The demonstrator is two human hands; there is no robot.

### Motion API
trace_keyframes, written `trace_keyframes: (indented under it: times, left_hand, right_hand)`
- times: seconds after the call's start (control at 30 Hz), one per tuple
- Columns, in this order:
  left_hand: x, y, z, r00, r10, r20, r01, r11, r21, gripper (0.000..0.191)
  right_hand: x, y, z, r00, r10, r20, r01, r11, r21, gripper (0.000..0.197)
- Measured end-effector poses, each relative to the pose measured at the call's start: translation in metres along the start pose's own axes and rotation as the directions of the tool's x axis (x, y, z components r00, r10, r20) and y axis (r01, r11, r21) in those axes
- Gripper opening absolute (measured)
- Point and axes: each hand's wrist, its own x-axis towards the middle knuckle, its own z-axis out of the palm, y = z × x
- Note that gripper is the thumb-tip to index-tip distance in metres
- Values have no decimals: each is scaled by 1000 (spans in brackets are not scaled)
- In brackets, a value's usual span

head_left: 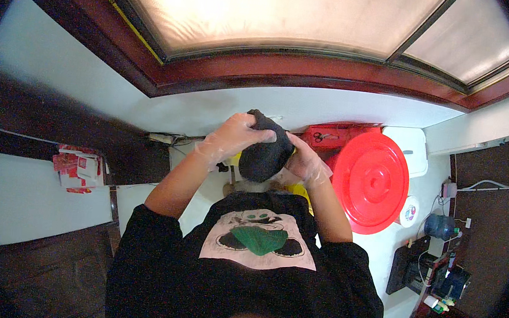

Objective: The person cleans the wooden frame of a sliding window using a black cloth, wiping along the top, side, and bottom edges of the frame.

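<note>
Both my hands wear thin clear plastic gloves. Between them, in front of my chest, is a black piece of fabric (265, 153), rounded at its lower end; what kind of item it is cannot be told. My left hand (240, 134) grips its upper left side, with the thumb lying across the front. On the right edge of the fabric, my right hand (302, 159) holds on with its fingertips, its other fingers partly hidden behind. Yellow things show in part below and behind the fabric.
To the right stands a large round red plastic lid or basin (374, 183). Behind it are scissors (325, 138) on a red container (314, 135) and a white plastic lid (413, 151). A window frame (281, 72) spans the wall ahead. Red and white packets (80, 169) lie far left; a water dispenser bottle (439, 226) is far right.
</note>
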Motion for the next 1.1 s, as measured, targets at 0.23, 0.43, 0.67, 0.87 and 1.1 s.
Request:
trace_keyframes:
  times: [0.23,0.43,0.67,0.87,1.1]
  left_hand:
    - [-3,-27,-18,987,-159,5,112,674,-730,20]
    - [-5,-23,-13,986,-167,-13,134,829,-543,23]
    - [-15,-24,-30,973,-230,-32,158,757,-634,27]
    - [0,-41,-34,983,-156,96,168,559,-812,26]
    - [9,-86,-32,973,-225,-53,141,759,-635,21]
  right_hand:
    - [-10,-4,12,940,-304,155,296,952,74,52]
    - [5,12,19,908,-408,-95,339,849,-406,86]
    - [-14,-17,12,877,-451,169,447,892,65,82]
    - [-16,-14,13,830,-511,226,551,813,-188,69]
    - [-33,-29,35,780,-609,142,252,98,-963,46]
